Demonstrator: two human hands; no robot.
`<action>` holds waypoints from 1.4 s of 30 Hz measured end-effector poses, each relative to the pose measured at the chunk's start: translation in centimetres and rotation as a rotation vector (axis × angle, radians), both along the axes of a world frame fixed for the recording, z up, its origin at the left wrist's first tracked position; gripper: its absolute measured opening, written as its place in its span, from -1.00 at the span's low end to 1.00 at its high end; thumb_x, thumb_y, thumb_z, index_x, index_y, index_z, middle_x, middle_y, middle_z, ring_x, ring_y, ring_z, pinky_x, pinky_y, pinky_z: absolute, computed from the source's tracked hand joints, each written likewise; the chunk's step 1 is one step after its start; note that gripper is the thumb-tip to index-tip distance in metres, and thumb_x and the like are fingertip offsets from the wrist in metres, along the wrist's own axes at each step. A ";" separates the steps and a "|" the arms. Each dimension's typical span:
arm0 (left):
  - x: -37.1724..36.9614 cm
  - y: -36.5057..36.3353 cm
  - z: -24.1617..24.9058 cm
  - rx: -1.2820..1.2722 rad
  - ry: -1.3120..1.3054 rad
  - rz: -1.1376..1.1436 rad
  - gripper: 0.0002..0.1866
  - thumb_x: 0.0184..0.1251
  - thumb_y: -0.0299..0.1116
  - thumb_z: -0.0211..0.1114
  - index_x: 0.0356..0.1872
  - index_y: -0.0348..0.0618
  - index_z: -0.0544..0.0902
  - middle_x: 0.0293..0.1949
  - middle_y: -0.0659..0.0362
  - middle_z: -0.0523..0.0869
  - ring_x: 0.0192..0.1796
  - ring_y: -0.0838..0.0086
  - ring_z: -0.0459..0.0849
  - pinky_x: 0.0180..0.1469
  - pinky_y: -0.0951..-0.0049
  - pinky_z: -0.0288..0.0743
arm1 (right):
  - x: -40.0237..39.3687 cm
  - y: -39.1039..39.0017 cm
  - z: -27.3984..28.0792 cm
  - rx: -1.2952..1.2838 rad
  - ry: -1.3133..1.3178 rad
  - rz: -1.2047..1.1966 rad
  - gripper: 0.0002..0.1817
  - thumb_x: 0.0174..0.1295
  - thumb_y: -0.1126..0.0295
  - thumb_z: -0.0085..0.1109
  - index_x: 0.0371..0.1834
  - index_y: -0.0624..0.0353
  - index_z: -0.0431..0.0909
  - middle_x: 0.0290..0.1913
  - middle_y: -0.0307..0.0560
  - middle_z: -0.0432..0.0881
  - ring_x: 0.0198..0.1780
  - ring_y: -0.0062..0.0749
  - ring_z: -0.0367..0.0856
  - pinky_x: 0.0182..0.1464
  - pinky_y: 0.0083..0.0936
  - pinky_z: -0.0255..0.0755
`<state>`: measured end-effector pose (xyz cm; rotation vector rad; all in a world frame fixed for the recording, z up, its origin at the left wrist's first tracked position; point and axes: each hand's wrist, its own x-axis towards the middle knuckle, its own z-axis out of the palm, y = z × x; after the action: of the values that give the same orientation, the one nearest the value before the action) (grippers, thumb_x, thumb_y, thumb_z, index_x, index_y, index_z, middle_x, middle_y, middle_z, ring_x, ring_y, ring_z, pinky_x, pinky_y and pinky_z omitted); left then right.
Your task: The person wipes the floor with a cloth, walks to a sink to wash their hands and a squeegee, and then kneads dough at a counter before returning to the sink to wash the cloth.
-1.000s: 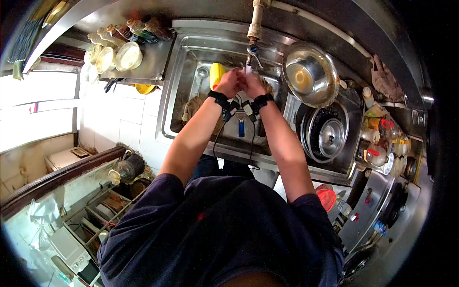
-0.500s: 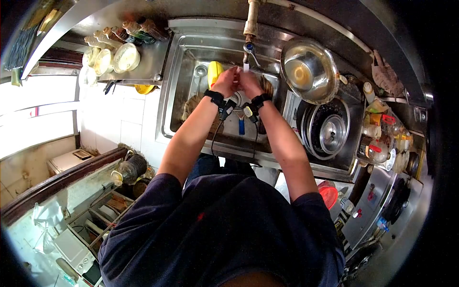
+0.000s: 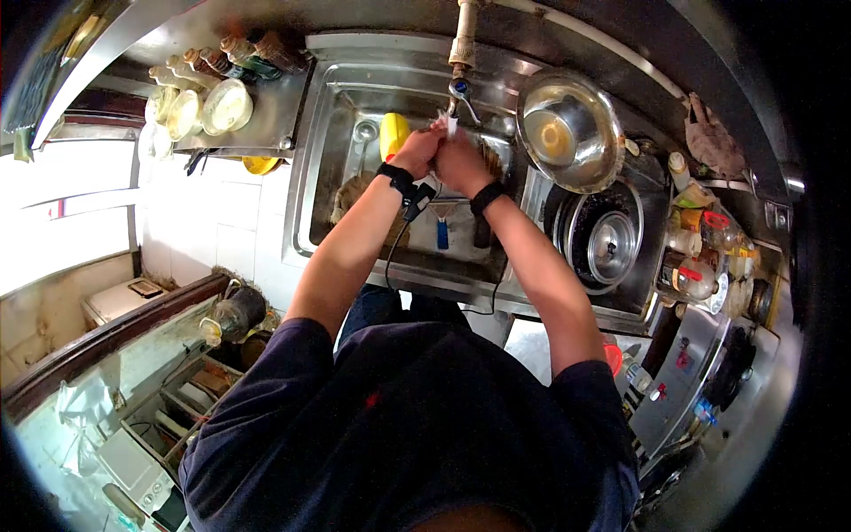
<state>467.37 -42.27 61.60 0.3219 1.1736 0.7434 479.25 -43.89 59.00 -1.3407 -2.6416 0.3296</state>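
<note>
Both my hands are together under the tap (image 3: 460, 87), over the steel sink (image 3: 310, 191). A white streak of water falls onto them. My left hand (image 3: 418, 152) touches the other hand, its fingers bent; whether it holds anything is hidden. My right hand (image 3: 458, 163) is blurred and its fingers are hard to make out. A yellow bottle (image 3: 393, 135) is just left of my left hand. Below the hands, a blue-handled tool (image 3: 442, 232) lies in the sink, with a brownish cloth (image 3: 353, 197) at the left.
A large steel bowl (image 3: 570, 131) stands right of the tap, above stacked pans and lids (image 3: 612, 248). Bottles (image 3: 687, 275) crowd the far right. White bowls (image 3: 227, 107) sit on the left shelf. Dark cables hang from the wrist straps.
My right hand has turned and its wrist has moved slightly right and down; the device at that wrist no longer shows. The whole view has shifted slightly. Water splashes more around the fingers.
</note>
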 end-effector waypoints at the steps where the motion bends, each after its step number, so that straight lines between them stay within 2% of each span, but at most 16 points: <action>1: -0.2 0.0 -0.5 0.055 -0.049 -0.011 -0.73 0.46 -0.25 0.09 0.00 -0.18 0.56 -0.01 0.13 0.65 -0.02 0.37 0.60 0.03 0.34 0.48 | 0.1 -0.1 0.3 0.005 -0.004 -0.002 -0.68 0.05 0.49 0.08 -0.10 0.37 0.55 -0.10 0.17 0.64 -0.01 0.10 0.53 0.18 -0.12 0.30; 3: -1.1 0.1 -2.9 0.114 -0.100 -0.019 -0.69 0.49 -0.20 0.04 0.08 -0.17 0.52 0.02 0.08 0.64 0.04 0.29 0.59 0.09 0.29 0.47 | 0.2 -0.3 0.8 0.112 0.106 0.052 -0.67 0.04 0.50 0.07 -0.10 0.37 0.56 -0.01 0.20 0.60 0.09 0.08 0.46 0.19 -0.12 0.29; 5: -2.3 0.6 -6.0 0.953 0.553 -0.476 -0.74 0.42 -0.32 0.13 0.04 -0.19 0.53 -0.04 0.13 0.65 -0.01 0.34 0.60 0.04 0.35 0.49 | -0.1 -0.7 3.8 -0.064 -0.034 0.008 -0.67 0.04 0.49 0.06 -0.10 0.37 0.57 0.04 0.21 0.57 0.13 0.06 0.44 0.22 -0.14 0.27; 9: -1.5 1.7 -5.6 1.580 1.120 -0.784 -0.79 0.32 -0.44 0.20 -0.06 -0.27 0.57 -0.18 0.23 0.64 -0.11 0.49 0.60 -0.05 0.43 0.49 | 0.2 -0.3 2.1 0.056 0.079 0.077 -0.70 0.05 0.43 0.07 -0.16 0.31 0.62 -0.10 0.17 0.64 0.04 0.05 0.52 0.23 -0.16 0.28; 11: 0.0 1.4 -5.4 0.288 -0.038 -0.100 -0.75 0.34 -0.40 0.18 -0.02 -0.28 0.51 -0.12 0.18 0.63 -0.07 0.44 0.61 0.00 0.45 0.48 | 0.2 -0.3 1.8 0.239 0.138 0.145 -0.73 0.05 0.42 0.07 -0.21 0.29 0.64 -0.16 0.16 0.67 -0.01 0.04 0.55 0.22 -0.15 0.30; 13: -1.5 1.7 -5.4 0.315 0.017 -0.168 -0.71 0.36 -0.36 0.17 0.02 -0.29 0.48 -0.11 0.15 0.63 -0.06 0.40 0.61 0.02 0.44 0.48 | -0.3 -0.6 1.6 -0.089 -0.075 0.140 -0.77 0.06 0.37 0.08 -0.31 0.21 0.69 -0.25 0.10 0.69 -0.10 0.00 0.61 0.16 -0.10 0.35; 19: -2.6 -0.1 -3.6 0.506 0.267 -0.372 -0.70 0.44 -0.17 0.05 -0.10 -0.20 0.55 -0.26 0.10 0.65 -0.12 0.30 0.64 -0.04 0.35 0.51 | 0.7 0.5 4.7 -0.209 -0.031 0.213 -0.79 0.04 0.34 0.09 -0.39 0.25 0.62 -0.38 0.19 0.62 -0.28 0.10 0.59 -0.20 -0.09 0.44; 21: -2.2 -0.3 -2.8 0.602 0.361 -0.436 -0.65 0.47 -0.09 -0.01 -0.18 -0.15 0.60 -0.34 0.08 0.67 -0.15 0.27 0.66 -0.08 0.30 0.53 | 0.2 0.8 2.5 -0.387 0.215 0.044 -0.77 0.19 0.38 0.02 -0.25 0.33 0.58 -0.30 0.25 0.64 -0.22 0.12 0.61 -0.16 -0.12 0.48; 23: -2.0 1.1 -3.8 -0.034 -0.010 -0.162 -0.64 0.48 -0.03 -0.05 -0.21 -0.07 0.59 -0.37 0.12 0.67 -0.28 0.29 0.67 -0.15 0.29 0.55 | 0.4 1.4 -1.8 -0.539 0.523 -0.295 -0.71 0.28 0.35 -0.03 -0.10 0.31 0.56 -0.22 0.21 0.67 -0.14 -0.02 0.66 -0.09 -0.22 0.49; 27: -1.4 0.2 -2.7 -0.027 -0.181 0.021 -0.64 0.49 -0.09 -0.06 -0.25 -0.14 0.57 -0.40 0.11 0.65 -0.37 0.27 0.63 -0.18 0.28 0.56 | 0.5 2.7 -7.5 -1.130 1.272 -0.627 -0.66 0.40 0.27 -0.15 -0.04 0.18 0.60 -0.08 -0.16 0.68 -0.09 -0.39 0.64 -0.05 -0.37 0.49; 29: -1.4 0.3 -3.4 -0.044 -0.171 0.060 -0.65 0.50 -0.11 -0.09 -0.26 -0.14 0.57 -0.40 0.12 0.65 -0.38 0.30 0.62 -0.23 0.32 0.55 | -0.1 1.9 -1.4 -1.317 1.450 -0.644 -0.63 0.43 0.13 -0.15 -0.08 0.12 0.59 -0.14 -0.14 0.67 -0.18 -0.38 0.63 -0.14 -0.37 0.51; 31: -1.6 0.8 -6.8 0.039 -0.378 0.047 -0.63 0.49 -0.07 -0.02 -0.18 -0.16 0.59 -0.27 0.08 0.68 -0.28 0.26 0.65 -0.18 0.28 0.58 | -0.8 2.3 -5.2 -1.198 1.472 -0.770 -0.60 0.44 0.06 -0.17 -0.10 0.11 0.57 -0.18 -0.12 0.66 -0.20 -0.36 0.62 -0.16 -0.37 0.51; 32: -1.0 0.2 -3.2 -0.013 -0.244 0.090 -0.64 0.50 -0.11 -0.09 -0.28 -0.11 0.58 -0.46 0.17 0.62 -0.43 0.38 0.59 -0.35 0.40 0.49 | -1.8 2.3 -3.5 -1.180 1.511 -0.914 -0.45 0.35 -0.14 -0.07 -0.17 0.19 0.56 -0.41 -0.25 0.55 -0.35 -0.41 0.53 -0.31 -0.34 0.44; 37: -1.3 0.0 -3.3 0.033 -0.201 0.055 -0.57 0.50 -0.05 -0.12 -0.31 -0.13 0.59 -0.42 0.14 0.69 -0.44 0.38 0.61 -0.38 0.45 0.47 | -1.8 3.2 -3.2 -1.359 1.623 -0.826 -0.42 0.31 -0.23 -0.06 -0.20 0.14 0.56 -0.42 -0.21 0.56 -0.44 -0.40 0.52 -0.40 -0.39 0.44; 39: -1.9 -0.1 -4.6 0.057 -0.253 0.063 -0.57 0.51 -0.05 -0.14 -0.30 -0.14 0.58 -0.40 0.12 0.69 -0.45 0.37 0.60 -0.36 0.42 0.48 | -1.0 4.8 -7.2 -1.457 1.464 -0.719 -0.32 0.37 -0.24 -0.35 -0.28 0.12 0.61 -0.36 -0.15 0.69 -0.42 -0.31 0.63 -0.35 -0.38 0.51; 42: -2.7 -0.5 -4.7 0.089 -0.458 0.022 -0.57 0.51 -0.06 -0.15 -0.25 -0.16 0.57 -0.34 0.11 0.70 -0.31 0.31 0.64 -0.17 0.33 0.52 | -1.6 2.4 -0.4 -1.319 1.509 -0.823 -0.49 0.38 -0.14 -0.18 -0.30 0.07 0.54 -0.45 -0.17 0.61 -0.50 -0.35 0.55 -0.48 -0.45 0.43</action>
<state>464.66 -42.75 56.92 0.1973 0.7139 0.8375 477.68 -41.48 58.62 -1.2321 -0.3952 1.9840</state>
